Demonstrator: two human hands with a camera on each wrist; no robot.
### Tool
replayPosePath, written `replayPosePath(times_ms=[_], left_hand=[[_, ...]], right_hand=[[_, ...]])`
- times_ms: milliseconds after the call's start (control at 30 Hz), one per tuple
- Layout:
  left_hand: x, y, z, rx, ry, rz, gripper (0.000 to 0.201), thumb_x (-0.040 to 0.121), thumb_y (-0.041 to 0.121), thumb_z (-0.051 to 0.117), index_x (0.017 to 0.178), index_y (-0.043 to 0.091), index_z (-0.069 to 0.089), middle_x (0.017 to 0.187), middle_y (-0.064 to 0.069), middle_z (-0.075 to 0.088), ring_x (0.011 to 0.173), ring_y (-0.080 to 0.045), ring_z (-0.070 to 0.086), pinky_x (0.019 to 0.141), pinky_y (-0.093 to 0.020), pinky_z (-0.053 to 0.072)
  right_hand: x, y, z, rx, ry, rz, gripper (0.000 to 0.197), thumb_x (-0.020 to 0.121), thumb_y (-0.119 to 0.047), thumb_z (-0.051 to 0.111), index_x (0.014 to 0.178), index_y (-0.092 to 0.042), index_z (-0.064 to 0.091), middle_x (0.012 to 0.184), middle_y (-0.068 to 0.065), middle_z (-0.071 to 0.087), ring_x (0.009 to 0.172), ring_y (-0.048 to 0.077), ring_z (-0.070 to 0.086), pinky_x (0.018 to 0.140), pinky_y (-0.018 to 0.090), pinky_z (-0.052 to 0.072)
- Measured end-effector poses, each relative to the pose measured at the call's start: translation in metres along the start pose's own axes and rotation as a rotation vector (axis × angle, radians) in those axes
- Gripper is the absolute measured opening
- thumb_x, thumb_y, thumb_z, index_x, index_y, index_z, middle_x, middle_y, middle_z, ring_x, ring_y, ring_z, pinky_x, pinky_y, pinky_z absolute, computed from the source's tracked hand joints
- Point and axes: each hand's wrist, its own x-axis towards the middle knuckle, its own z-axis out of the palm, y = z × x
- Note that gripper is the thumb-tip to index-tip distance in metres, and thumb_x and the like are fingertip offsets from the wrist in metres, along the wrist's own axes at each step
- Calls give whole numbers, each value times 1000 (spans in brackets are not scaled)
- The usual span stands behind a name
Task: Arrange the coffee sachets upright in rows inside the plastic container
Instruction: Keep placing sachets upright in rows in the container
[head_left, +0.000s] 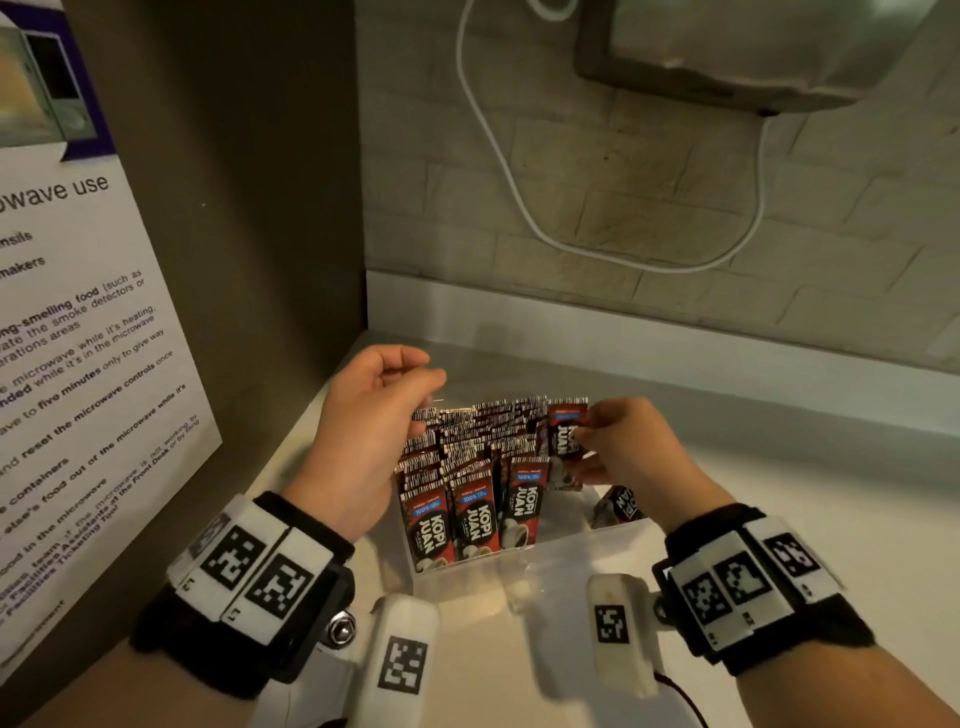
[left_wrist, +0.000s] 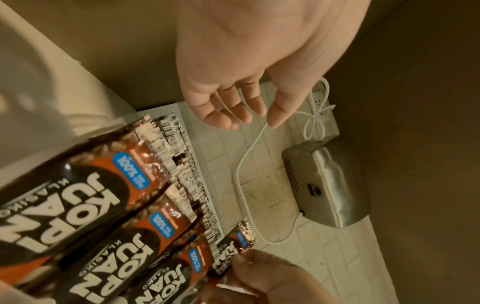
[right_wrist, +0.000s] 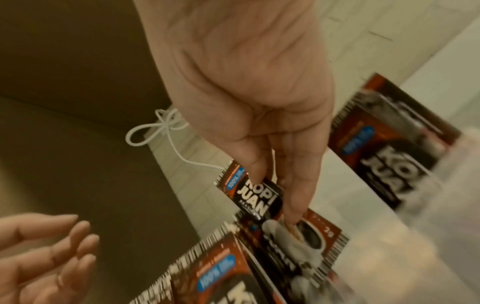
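A clear plastic container (head_left: 571, 545) on the white counter holds several rows of red-and-black Kopi Juan sachets (head_left: 467, 467) standing upright, filling its left and middle. My right hand (head_left: 597, 436) pinches one sachet (head_left: 563, 441) upright at the right end of the back rows; the right wrist view shows my fingers (right_wrist: 275, 185) on its face (right_wrist: 254, 195). One loose sachet (head_left: 621, 505) lies tilted in the container's open right part. My left hand (head_left: 421, 400) hovers over the back left of the rows, its fingers (left_wrist: 233, 115) relaxed and holding nothing.
A brown side panel with a printed microwave notice (head_left: 78, 364) stands close on the left. Behind is a brick wall with a looping white cable (head_left: 519, 197) and a metal appliance (head_left: 753, 52) mounted above. The white counter (head_left: 805, 493) stretches to the right.
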Motion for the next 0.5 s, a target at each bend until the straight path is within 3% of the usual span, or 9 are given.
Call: replayPosePath(times_ms=[200,500], left_hand=[[-2,-3,-1,0,-23,-8,12,88,7,63,87,18,61,79,-1,55,74,-11,53,65,-25,43],[-3,-4,-2,-5,-34,-2,14,88,6,62,85,19,62,76,0,56,74,-12,53,68,-27,43]], right_hand=[[5,11,17,34,-64,94,15,93,0,52,80,-6,57,89,24,69,81,37,70,77,46,58],[9,16,22,23,-27,82,3,91,1,55,89,-2,55,97,21,68,85,33,69,75,44,59]])
